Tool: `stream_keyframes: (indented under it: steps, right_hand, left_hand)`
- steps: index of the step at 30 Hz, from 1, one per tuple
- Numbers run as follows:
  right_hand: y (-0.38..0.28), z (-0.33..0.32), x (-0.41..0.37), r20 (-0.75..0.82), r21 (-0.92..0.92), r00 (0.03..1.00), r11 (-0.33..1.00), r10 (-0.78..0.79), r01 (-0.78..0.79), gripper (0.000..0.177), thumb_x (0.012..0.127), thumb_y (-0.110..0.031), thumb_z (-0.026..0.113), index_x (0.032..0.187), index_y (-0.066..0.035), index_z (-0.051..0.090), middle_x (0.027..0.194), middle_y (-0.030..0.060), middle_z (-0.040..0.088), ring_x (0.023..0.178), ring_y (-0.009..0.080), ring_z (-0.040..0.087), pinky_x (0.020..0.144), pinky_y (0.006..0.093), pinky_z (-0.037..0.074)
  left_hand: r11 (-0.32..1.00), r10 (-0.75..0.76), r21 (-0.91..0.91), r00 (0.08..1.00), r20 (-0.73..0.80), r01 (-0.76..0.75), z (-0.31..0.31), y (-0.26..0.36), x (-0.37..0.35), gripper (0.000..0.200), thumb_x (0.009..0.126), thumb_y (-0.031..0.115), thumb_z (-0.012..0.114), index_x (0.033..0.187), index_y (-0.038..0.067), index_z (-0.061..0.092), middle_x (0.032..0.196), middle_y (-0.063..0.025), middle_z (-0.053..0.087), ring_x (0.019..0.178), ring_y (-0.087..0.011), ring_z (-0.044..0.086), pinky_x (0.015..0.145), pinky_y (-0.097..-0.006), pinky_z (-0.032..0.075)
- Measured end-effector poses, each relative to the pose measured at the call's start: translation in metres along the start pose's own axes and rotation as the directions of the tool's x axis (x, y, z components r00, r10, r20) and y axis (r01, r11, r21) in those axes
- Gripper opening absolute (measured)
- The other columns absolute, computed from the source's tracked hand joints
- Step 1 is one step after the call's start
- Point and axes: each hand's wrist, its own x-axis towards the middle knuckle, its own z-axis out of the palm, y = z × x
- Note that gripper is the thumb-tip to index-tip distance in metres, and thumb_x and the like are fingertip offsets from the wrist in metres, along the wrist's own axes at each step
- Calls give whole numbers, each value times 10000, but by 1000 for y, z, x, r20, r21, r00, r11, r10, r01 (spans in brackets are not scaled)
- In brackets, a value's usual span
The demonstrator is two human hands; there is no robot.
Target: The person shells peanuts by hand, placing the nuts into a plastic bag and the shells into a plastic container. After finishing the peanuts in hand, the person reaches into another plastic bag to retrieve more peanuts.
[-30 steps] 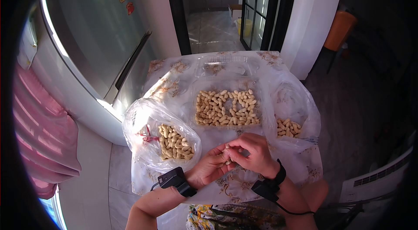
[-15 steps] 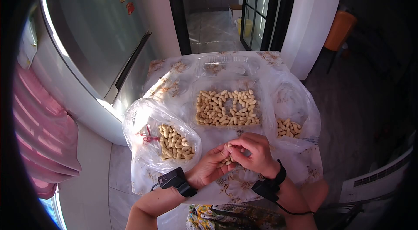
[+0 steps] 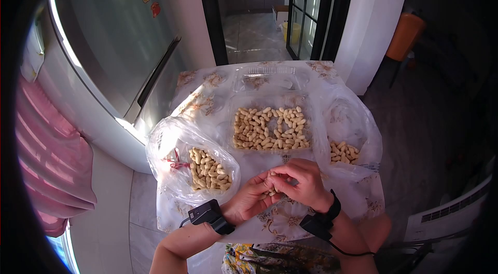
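Near the front of the table my two hands meet. My left hand (image 3: 252, 199) is palm up, its fingers curled around several unshelled peanuts (image 3: 270, 191). From the right, my right hand (image 3: 302, 183) reaches over it, thumb and fingertips pinched together at a peanut by the left fingertips. Fingers partly hide that peanut. Just beyond the hands is a clear plastic container (image 3: 310, 141) holding many peanuts (image 3: 246, 131). At the left lies an open plastic bag (image 3: 171, 178) of peanuts (image 3: 207, 170), and at the right another plastic bag (image 3: 358, 118) with a smaller heap (image 3: 344, 153).
A flower-patterned cloth covers the table (image 3: 207, 87). The container's clear lid (image 3: 270, 79) lies open at the far side. A fridge (image 3: 119, 40) stands close at the left, and an orange chair (image 3: 406, 37) is at the right. Black bands with devices (image 3: 211, 217) sit on both wrists.
Both hands stay in nearly the same place. The right fingertips have shifted very slightly over the left hand.
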Motion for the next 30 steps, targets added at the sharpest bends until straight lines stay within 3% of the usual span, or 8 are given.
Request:
stream_keyframes:
  steps: [10,30]
  right_hand:
    - [-1,-2,1,9,-11,1000,1000,-1,1,98,805,-74,739,893,-38,714,726,59,625,604,175,609,511,291,469]
    - [-1,-2,0,29,23,999,1000,17,-17,106,825,-36,694,928,-9,690,835,79,635,654,180,644,564,279,513]
  left_hand:
    - [1000,-18,-26,998,-63,16,4,1,0,238,986,282,590,1165,125,598,1036,19,645,946,-103,614,829,-267,511]
    - [998,-20,-59,1000,-5,19,4,1,-1,280,969,231,611,1225,123,577,1070,22,637,985,-107,606,845,-275,500]
